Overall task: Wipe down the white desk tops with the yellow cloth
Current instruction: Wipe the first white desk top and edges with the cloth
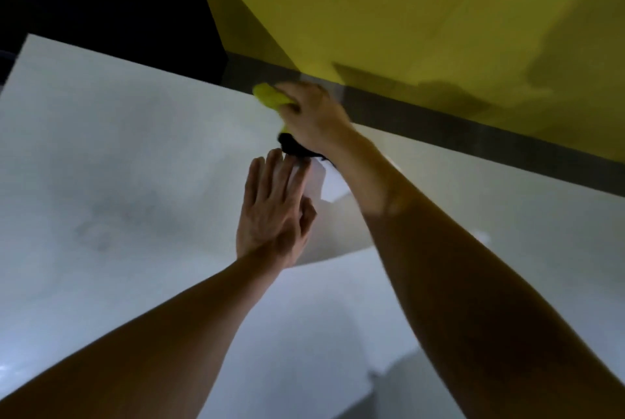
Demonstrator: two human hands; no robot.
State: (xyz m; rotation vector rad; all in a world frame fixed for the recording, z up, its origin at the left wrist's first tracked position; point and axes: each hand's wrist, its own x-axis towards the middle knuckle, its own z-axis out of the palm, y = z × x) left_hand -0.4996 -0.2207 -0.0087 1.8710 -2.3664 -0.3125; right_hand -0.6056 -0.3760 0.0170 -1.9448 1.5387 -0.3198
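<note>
White counter (111, 154) is seen running up to a yellow partition (422, 12). Wiping is judged under way, with how much is done not discernible. At the far edge, the yellow cloth (270, 98) is gripped in the curled right hand (313, 117), protruding leftward. The left hand (274, 209) is laid flat, fingers straight.

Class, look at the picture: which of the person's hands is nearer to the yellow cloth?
Right. The right hand grips the yellow cloth at the far edge of the white desk top. The left hand lies flat on the desk, nearer the person, apart from the cloth.
</note>
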